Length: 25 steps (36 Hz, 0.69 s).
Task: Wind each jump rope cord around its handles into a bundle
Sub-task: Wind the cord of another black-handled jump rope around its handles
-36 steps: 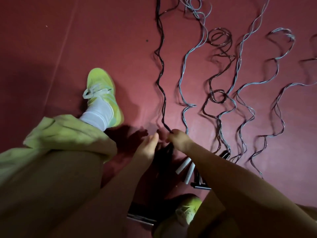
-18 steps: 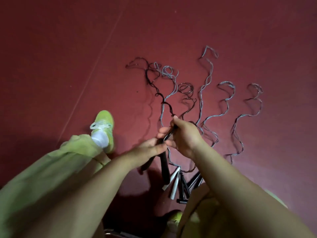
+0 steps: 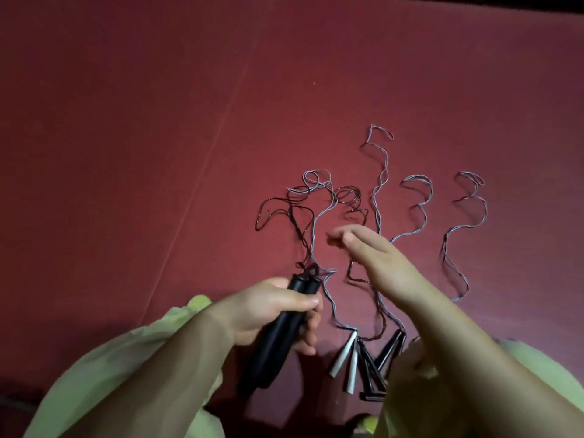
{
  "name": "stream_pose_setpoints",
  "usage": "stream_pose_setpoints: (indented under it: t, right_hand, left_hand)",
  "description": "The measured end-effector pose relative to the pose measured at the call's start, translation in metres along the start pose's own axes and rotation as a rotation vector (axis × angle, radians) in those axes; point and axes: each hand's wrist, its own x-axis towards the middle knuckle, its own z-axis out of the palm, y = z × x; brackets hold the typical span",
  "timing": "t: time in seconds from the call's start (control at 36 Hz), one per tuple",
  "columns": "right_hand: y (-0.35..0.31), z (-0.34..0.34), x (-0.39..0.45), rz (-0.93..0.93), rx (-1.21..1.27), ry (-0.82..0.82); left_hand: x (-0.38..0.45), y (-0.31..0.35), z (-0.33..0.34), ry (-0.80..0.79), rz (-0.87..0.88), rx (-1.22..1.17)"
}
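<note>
Black handles (image 3: 278,327), paired side by side, gripped in the left hand (image 3: 268,314) above the floor (image 3: 126,121). Their black cord (image 3: 284,213) trails away over the floor, crossing a grey cord (image 3: 319,213). Right hand (image 3: 376,267) raised, fingers loose, holding nothing. Risk: winding may drag the crossed grey cord along and tangle it; white handles (image 3: 343,358) lie close by.

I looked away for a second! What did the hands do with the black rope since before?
The left hand now grips both black handles together, lifted off the floor. The right hand let go of the black cord and hovers open above it. The other ropes and white handles stayed on the red floor.
</note>
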Motion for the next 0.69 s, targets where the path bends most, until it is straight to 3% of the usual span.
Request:
stream_pose_setpoints:
  t: [0.11, 0.17, 0.44, 0.69]
  right_hand:
    - [-0.003, 0.01, 0.011, -0.04, -0.063, -0.35]
    - [0.001, 0.013, 0.021, -0.068, -0.101, -0.431]
    - [0.023, 0.018, 0.038, 0.046, 0.014, -0.201]
    - [0.035, 0.02, 0.03, 0.202, -0.192, -0.359]
  left_hand:
    - [0.005, 0.007, -0.009, -0.121, -0.045, -0.03]
    - [0.006, 0.011, -0.017, -0.125, -0.048, -0.083]
    - [0.02, 0.009, -0.028, -0.075, -0.077, -0.109]
    - [0.032, 0.015, -0.043, 0.053, 0.275, -0.412]
